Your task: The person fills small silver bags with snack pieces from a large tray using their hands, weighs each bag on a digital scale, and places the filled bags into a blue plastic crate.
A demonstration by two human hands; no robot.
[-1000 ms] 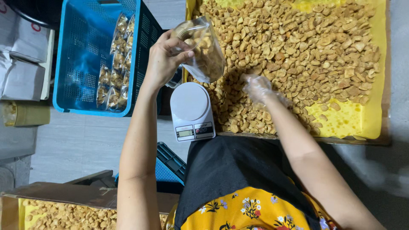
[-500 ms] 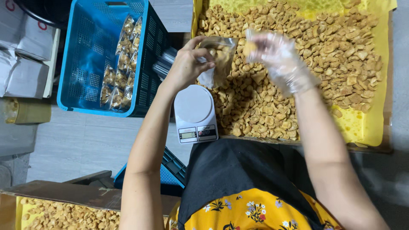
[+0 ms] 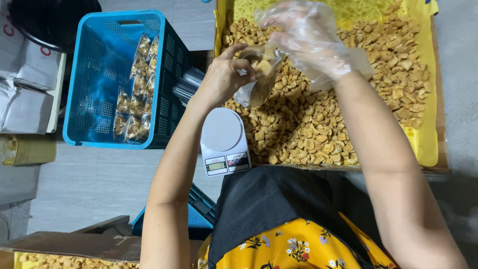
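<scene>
Clear plastic bag (image 3: 255,79), partly filled with tan snack pieces, held up between both hands above the near-left part of the tray. Left hand (image 3: 225,78) bare, fingers pinched on the bag's upper left edge. Right hand (image 3: 304,41) in a thin clear glove, raised just above and to the right of the bag's mouth, fingers bunched; whether anything sits in them cannot be told. Bag hanging just above the heap of snack pieces (image 3: 318,114), which fills a yellow-lined tray (image 3: 428,144). White kitchen scale (image 3: 224,142) below the left hand, beside the tray's left edge, nothing on its plate. Further left, blue plastic crate (image 3: 84,74) on the floor with a row of filled, sealed snack bags (image 3: 134,94) along its right side. Well apart from both hands.
</scene>
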